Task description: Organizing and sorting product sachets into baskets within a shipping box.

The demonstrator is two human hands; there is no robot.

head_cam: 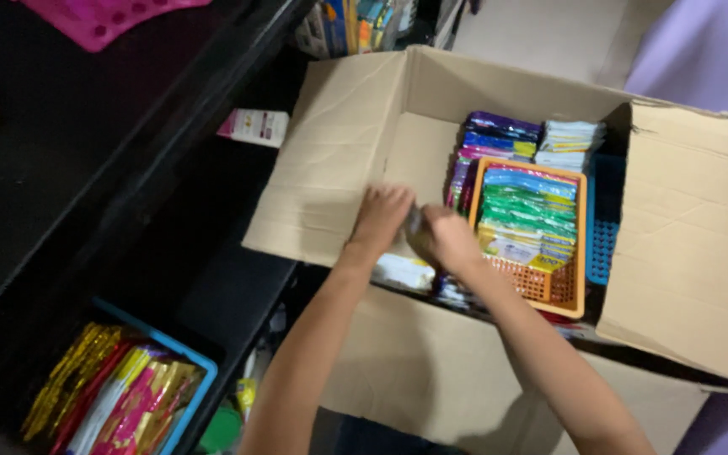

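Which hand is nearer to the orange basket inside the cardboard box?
Right. The right hand is just beside the orange basket, at its left side; the left hand is farther left.

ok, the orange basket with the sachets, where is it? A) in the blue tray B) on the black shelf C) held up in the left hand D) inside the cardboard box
D: the orange basket sits inside the open cardboard box, to the right of both hands, left hand and right hand, which reach into the box beside it.
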